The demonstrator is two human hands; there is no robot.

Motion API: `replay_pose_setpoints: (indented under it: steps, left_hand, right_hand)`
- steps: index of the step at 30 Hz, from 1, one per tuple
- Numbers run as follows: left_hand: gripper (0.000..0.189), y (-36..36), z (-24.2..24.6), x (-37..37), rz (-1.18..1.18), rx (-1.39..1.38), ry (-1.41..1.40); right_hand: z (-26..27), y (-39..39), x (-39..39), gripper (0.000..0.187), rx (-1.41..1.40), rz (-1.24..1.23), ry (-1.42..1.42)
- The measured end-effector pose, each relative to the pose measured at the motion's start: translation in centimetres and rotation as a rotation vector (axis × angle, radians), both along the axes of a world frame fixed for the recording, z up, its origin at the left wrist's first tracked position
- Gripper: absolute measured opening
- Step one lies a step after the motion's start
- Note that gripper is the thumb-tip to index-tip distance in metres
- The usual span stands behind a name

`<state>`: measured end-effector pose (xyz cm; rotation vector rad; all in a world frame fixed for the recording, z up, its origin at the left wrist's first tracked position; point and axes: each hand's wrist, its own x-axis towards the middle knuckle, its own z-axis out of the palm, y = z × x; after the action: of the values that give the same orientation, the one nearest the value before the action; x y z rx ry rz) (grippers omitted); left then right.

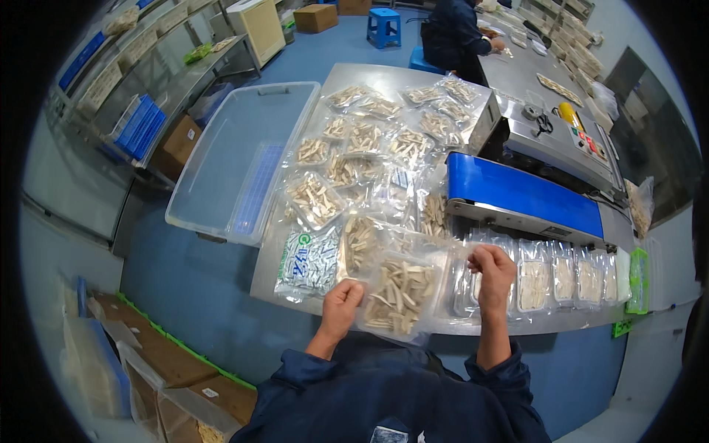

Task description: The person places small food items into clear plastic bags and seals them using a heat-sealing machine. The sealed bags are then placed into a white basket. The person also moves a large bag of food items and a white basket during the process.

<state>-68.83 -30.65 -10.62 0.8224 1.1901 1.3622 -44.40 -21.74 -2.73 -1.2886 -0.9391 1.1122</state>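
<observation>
Between my two hands is a clear plastic bag [400, 296] of pale, dried-looking sliced strips, above the table's front edge. My left hand [342, 307] pinches its left edge between thumb and fingers. At the upper right, my right hand [493, 271] grips a corner of the bag's clear film. Left of the bag lies a printed packet [310, 260] full of small silvery sachets. Beyond it rests another bag of strips [314, 199]. To the right, filled clear packs [533, 282] stand in a row below a sealing machine's blue conveyor belt [523, 194].
Several more bags of strips [410, 145] cover the steel table [354, 75]. A large clear plastic bin [221, 160] adjoins its left side. The sealing machine [559, 144] occupies the right, with scissors [544, 126] on top. Another person [454, 33] sits at a far table.
</observation>
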Motion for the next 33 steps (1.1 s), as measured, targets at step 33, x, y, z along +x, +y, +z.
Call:
replay_pose_setpoints:
  steps: [33]
  left_hand:
    - [0.027,-16.6,-2.8,37.1,-1.307,0.196,1.000]
  right_hand:
    - [-9.9,-51.0,36.3,0.024,-1.007,0.130,-0.889]
